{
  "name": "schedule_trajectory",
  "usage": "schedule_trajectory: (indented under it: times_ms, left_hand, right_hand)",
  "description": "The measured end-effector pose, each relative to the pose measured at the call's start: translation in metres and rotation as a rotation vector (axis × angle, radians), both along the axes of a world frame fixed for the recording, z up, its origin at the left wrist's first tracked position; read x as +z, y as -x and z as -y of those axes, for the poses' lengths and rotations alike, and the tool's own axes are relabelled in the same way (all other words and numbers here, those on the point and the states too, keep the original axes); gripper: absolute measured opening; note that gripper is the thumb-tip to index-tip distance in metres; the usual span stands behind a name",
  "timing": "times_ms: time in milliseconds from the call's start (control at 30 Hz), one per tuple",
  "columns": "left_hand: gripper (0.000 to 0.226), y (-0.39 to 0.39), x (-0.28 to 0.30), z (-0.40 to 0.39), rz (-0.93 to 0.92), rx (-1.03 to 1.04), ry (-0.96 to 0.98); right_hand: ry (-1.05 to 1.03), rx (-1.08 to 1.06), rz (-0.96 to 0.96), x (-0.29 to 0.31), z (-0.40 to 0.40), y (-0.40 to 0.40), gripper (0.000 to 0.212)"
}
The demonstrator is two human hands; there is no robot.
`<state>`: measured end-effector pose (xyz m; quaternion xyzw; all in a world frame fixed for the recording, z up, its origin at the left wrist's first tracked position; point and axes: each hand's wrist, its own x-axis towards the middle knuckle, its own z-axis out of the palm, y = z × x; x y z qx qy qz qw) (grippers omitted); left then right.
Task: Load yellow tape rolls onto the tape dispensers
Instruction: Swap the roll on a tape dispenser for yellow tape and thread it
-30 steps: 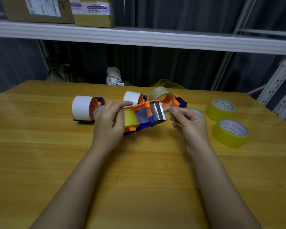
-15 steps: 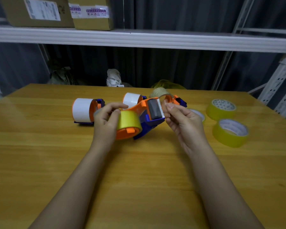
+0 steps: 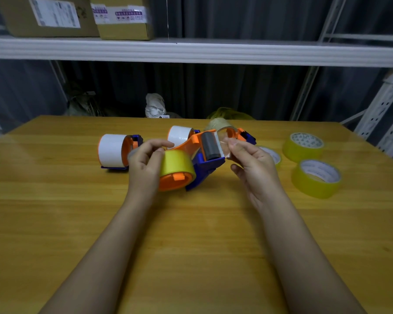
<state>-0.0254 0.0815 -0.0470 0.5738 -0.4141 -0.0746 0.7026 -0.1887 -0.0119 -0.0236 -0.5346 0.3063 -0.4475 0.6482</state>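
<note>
- Yellow tape roll (image 3: pixel 177 163) sits on the orange hub of the dispenser (image 3: pixel 199 152) I hold over the table (image 3: pixel 55 211); my left hand (image 3: pixel 145 163) curls round it.
- Behind it two white-roll dispensers (image 3: pixel 114 150) (image 3: pixel 179 134) and a clear-roll one (image 3: pixel 234 132) crowd the table; three spare yellow rolls (image 3: pixel 315 177) (image 3: pixel 305 146) (image 3: pixel 273 155) lie to the right.
- My right hand (image 3: pixel 252 162) pinches the clear tape end (image 3: pixel 224 147) beside the grey roller (image 3: pixel 210 147).
- Since half a second ago, I see little change in either grip.
</note>
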Motion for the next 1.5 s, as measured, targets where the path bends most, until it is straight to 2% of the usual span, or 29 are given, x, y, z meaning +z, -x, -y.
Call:
schedule_trajectory:
  times_ms: [300,433,600,700,800,900,1000,1067,1167,1267,1400,1500]
  left_hand:
    - [0.019,0.001,0.000,0.000,0.008,-0.008,0.003]
    - [0.019,0.000,0.000,-0.001,0.026,-0.012,-0.002]
    - [0.020,-0.003,-0.001,-0.002,0.033,0.000,-0.004]
    - [0.023,-0.002,-0.002,-0.001,0.031,0.005,-0.023]
    - [0.021,-0.001,-0.001,-0.001,0.036,0.006,-0.086]
    - [0.021,0.000,0.004,-0.003,-0.071,0.024,-0.025]
    - [0.026,-0.002,0.005,-0.004,-0.025,0.057,-0.022]
    - [0.024,-0.002,0.003,-0.003,0.005,0.057,-0.036]
    - [0.021,-0.001,0.003,-0.001,0.014,0.077,-0.012]
    - [0.026,-0.001,0.004,-0.001,0.008,0.088,-0.023]
    - [0.027,0.003,0.005,-0.001,-0.061,0.094,-0.012]
    - [0.025,0.006,0.006,0.000,-0.156,0.081,-0.008]
  right_hand:
    - [-0.052,0.051,0.024,0.000,-0.003,-0.004,0.007]
    - [-0.046,0.033,-0.065,-0.004,-0.003,-0.006,0.007]
    - [-0.284,0.225,-0.083,-0.009,0.003,-0.009,0.015]
    - [-0.370,0.250,-0.040,-0.012,0.008,-0.007,0.007]
    - [-0.449,0.238,0.016,-0.015,0.009,-0.007,0.011]
    - [-0.302,0.034,-0.104,-0.018,0.009,-0.008,0.020]
    - [0.094,-0.171,-0.088,-0.015,0.006,-0.005,0.014]
    - [0.379,-0.205,-0.050,-0.012,0.000,-0.005,0.013]
    - [0.565,-0.128,-0.087,-0.012,-0.012,-0.007,0.022]
    - [0.591,-0.108,-0.116,-0.013,-0.014,-0.009,0.028]
    - [0.378,-0.038,0.042,-0.012,-0.014,-0.012,0.039]
    - [0.333,-0.034,-0.055,-0.018,-0.011,-0.017,0.028]
